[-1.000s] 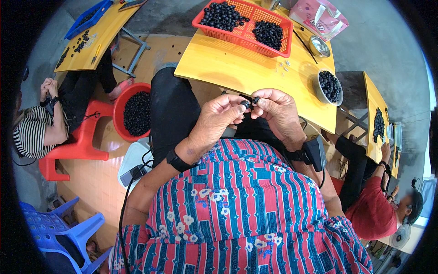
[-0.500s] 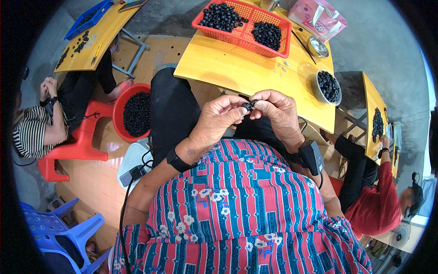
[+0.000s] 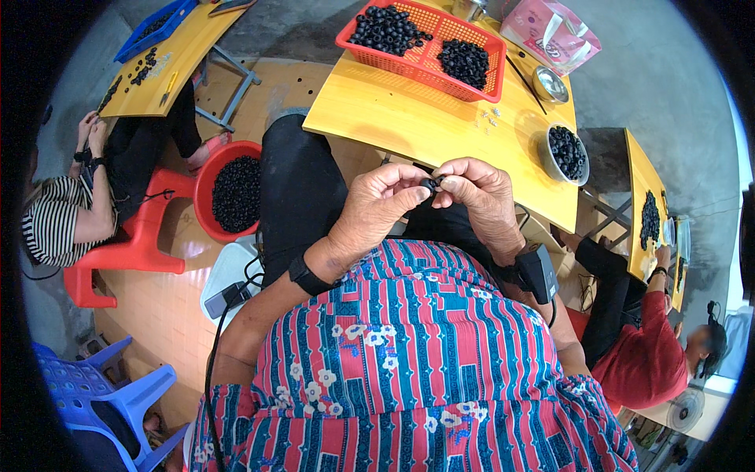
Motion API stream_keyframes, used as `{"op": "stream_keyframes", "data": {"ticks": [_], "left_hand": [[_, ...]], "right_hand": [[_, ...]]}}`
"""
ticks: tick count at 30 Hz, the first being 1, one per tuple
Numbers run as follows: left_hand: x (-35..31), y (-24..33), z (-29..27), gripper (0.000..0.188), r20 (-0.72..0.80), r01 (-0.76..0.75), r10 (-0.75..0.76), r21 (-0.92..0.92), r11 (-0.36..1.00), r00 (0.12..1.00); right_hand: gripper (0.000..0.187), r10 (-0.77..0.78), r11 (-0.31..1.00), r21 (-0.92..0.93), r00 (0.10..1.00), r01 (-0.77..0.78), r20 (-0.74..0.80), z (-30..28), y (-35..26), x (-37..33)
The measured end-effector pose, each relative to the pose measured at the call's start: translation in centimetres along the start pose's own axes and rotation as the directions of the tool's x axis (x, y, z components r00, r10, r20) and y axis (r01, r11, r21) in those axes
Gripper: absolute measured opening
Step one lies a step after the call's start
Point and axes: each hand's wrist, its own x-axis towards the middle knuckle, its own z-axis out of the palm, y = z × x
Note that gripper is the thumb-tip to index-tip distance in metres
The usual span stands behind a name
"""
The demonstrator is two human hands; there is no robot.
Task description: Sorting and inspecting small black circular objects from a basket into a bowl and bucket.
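Observation:
My left hand pinches a small round black part between thumb and forefinger, above my lap. My right hand meets it fingertip to fingertip, its thumb and forefinger closed on a second small dark piece. The two pieces touch or nearly touch; the fingers cover much of them. In front of my hands is a yellow table. On it stands a red plastic basket with black ring-shaped parts in both of its halves.
A bowl of black parts, a metal bowl, tiny clear pieces and a pink bag are on the table. Left are a red tub and red stool. People sit at side tables, left and right.
My hands stay almost in place, still pinching the small pieces. At the left, the other person's hands have risen to the table edge. At the right, the other person's hand has shifted slightly.

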Motion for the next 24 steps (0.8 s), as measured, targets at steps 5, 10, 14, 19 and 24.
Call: {"op": "stream_keyframes", "data": {"ticks": [5, 10, 14, 19, 24], "left_hand": [[0.12, -0.05, -0.03, 0.018, 0.006, -0.024, 0.023, 0.028, 0.999, 1.000], [0.08, -0.12, -0.09, 0.017, 0.004, -0.039, 0.039, 0.081, 0.996, 0.999], [0.10, 0.01, 0.09, 0.016, -0.005, -0.080, 0.081, 0.094, 0.992, 0.997], [0.08, -0.09, 0.03, 0.015, -0.017, -0.083, 0.085, 0.129, 0.988, 0.996], [-0.03, 0.12, 0.14, 0.013, -0.038, -0.135, 0.146, 0.201, 0.970, 0.989]], "right_hand": [[0.011, 0.016, 1.000, -0.010, 1.000, -0.016, -0.023, -0.13, 0.11, 0.04], [0.010, 0.019, 1.000, -0.013, 1.000, -0.019, -0.025, 0.04, 0.01, -0.02], [0.009, 0.007, 1.000, -0.022, 1.000, -0.007, -0.026, 0.07, -0.07, -0.08], [0.008, -0.019, 0.995, -0.095, 0.999, 0.016, -0.029, 0.05, 0.12, -0.07], [0.008, -0.083, 0.974, -0.215, 0.996, 0.073, -0.040, 0.42, 0.22, -0.15]]}}
